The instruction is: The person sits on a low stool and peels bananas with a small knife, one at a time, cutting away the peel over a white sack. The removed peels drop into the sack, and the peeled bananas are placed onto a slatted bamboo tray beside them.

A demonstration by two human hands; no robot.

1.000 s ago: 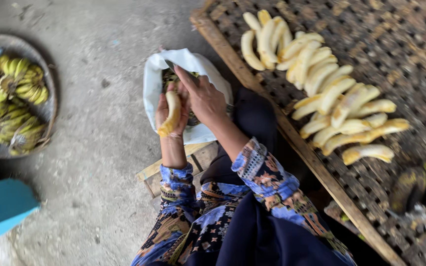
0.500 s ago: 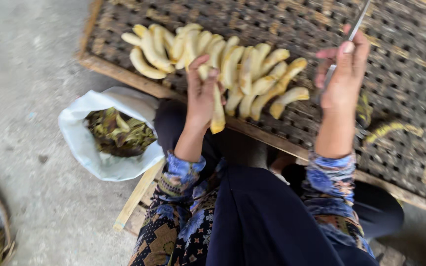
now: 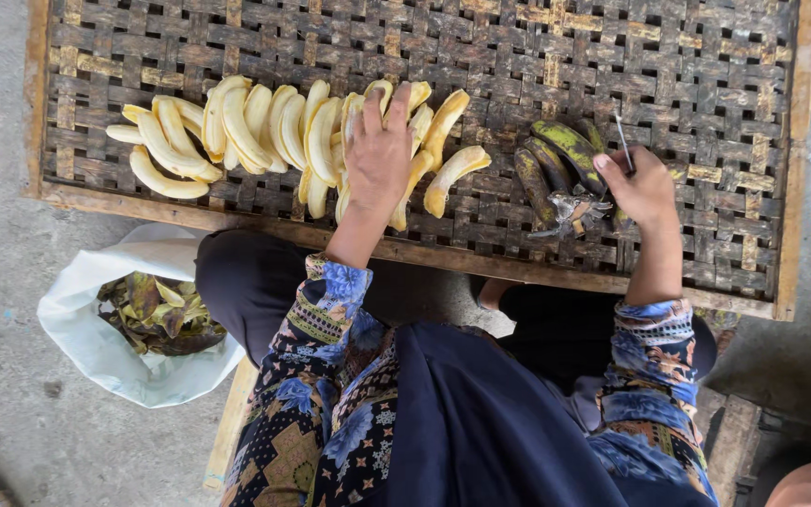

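Peeled bananas (image 3: 265, 131): a row on the woven tray (image 3: 687, 94), long axes running away from the person, tips fanning outward.
Left hand (image 3: 379, 155): lies flat on the right end of the row, fingers (image 3: 368, 108) slightly spread, pressing a banana down rather than clamped round it.
Unpeeled bunch (image 3: 556, 169): dark green-black, just right of the row, stems pointing toward the right hand.
Right hand (image 3: 645, 188): nearer the bunch, touching its stem end, fingers closed on a thin knife (image 3: 622, 141).
Bag of peels (image 3: 147, 314): white, on the floor by the left knee.
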